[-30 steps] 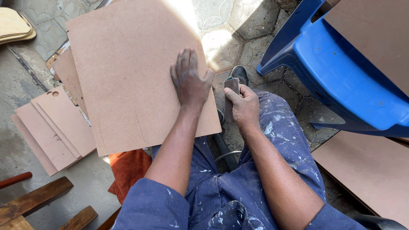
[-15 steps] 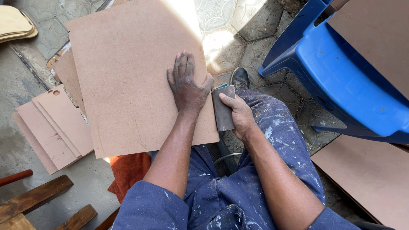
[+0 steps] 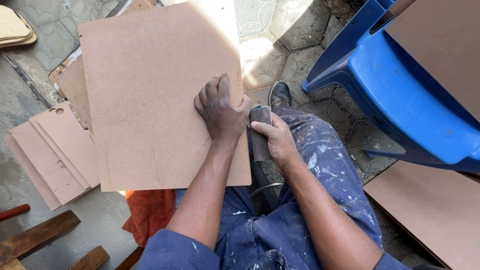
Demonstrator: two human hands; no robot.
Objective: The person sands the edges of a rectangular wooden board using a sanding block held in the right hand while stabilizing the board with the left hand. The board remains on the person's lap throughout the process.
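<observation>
A large tan fibreboard panel (image 3: 150, 95) rests across my lap. My left hand (image 3: 220, 111) lies on its right side, fingers curled down, pressing it. My right hand (image 3: 277, 140) grips a dark sanding block (image 3: 260, 131) held against the panel's right edge, just beside my left hand. My legs are in paint-spattered blue overalls (image 3: 320, 170), and one dark shoe (image 3: 280, 94) shows past the panel.
A blue plastic chair (image 3: 400, 95) stands at the right with a board on it. More cut boards (image 3: 55, 155) lie stacked at the left, another board (image 3: 430, 210) at lower right. An orange cloth (image 3: 150, 212) and wooden pieces (image 3: 35, 240) sit at lower left.
My left hand slid down and curled its fingers on the panel. My right hand brought the sanding block up against the panel's right edge and moved it along that edge.
</observation>
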